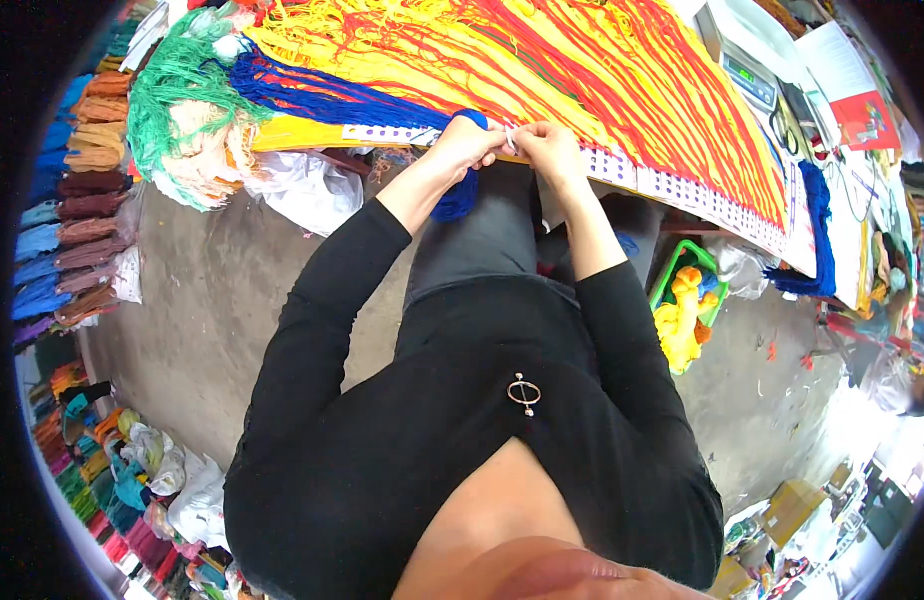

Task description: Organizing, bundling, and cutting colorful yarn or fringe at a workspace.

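My left hand (466, 146) is closed at the table's near edge, with a hank of blue yarn (456, 200) showing above it and hanging below it. Close beside it, my right hand (550, 150) is pinched, its fingertips almost meeting the left ones. Between the fingertips shows a small white piece (511, 139), too small to name. Under and beside both hands runs a white strip with rows of dark holes (672, 188). Beyond it, long yellow and red yarn strands (542, 70) spread over the table. Blue strands (332, 92) lie left of my left hand.
Green yarn (172, 90) heaps at the table's left end. On the right are a scale with a lit display (750, 80), scissors (782, 130) and a blue hank (818, 230). A green basket (715, 262) with yellow yarn stands below the table. Yarn stacks (90, 150) line the left side.
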The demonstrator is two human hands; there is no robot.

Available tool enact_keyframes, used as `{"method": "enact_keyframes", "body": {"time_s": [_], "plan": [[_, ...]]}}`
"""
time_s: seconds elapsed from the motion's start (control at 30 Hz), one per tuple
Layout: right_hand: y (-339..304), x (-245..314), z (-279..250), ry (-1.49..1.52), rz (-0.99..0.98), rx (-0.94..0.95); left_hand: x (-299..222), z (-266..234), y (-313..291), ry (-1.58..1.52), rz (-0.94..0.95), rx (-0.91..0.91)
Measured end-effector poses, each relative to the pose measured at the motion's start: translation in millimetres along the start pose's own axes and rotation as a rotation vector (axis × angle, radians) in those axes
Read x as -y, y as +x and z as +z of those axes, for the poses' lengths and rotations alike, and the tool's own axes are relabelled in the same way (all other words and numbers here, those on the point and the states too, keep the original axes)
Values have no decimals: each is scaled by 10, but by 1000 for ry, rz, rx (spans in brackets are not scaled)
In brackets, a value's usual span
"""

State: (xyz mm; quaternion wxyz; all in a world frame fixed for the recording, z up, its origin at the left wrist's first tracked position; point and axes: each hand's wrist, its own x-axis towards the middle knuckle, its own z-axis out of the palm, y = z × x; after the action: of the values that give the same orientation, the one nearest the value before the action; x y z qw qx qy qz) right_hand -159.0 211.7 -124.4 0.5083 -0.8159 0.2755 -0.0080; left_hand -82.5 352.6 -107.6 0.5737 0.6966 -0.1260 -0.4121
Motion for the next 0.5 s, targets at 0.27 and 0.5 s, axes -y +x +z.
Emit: {"method": "enact_keyframes", "body": {"time_s": [0.27,0.5], "plan": [[-67,-52,25,24,-81,18,-368,-799,-368,-806,-98,221],[-109,-33,-60,398,-66,166,-408,-459,-339,-324,-39,114]]}}
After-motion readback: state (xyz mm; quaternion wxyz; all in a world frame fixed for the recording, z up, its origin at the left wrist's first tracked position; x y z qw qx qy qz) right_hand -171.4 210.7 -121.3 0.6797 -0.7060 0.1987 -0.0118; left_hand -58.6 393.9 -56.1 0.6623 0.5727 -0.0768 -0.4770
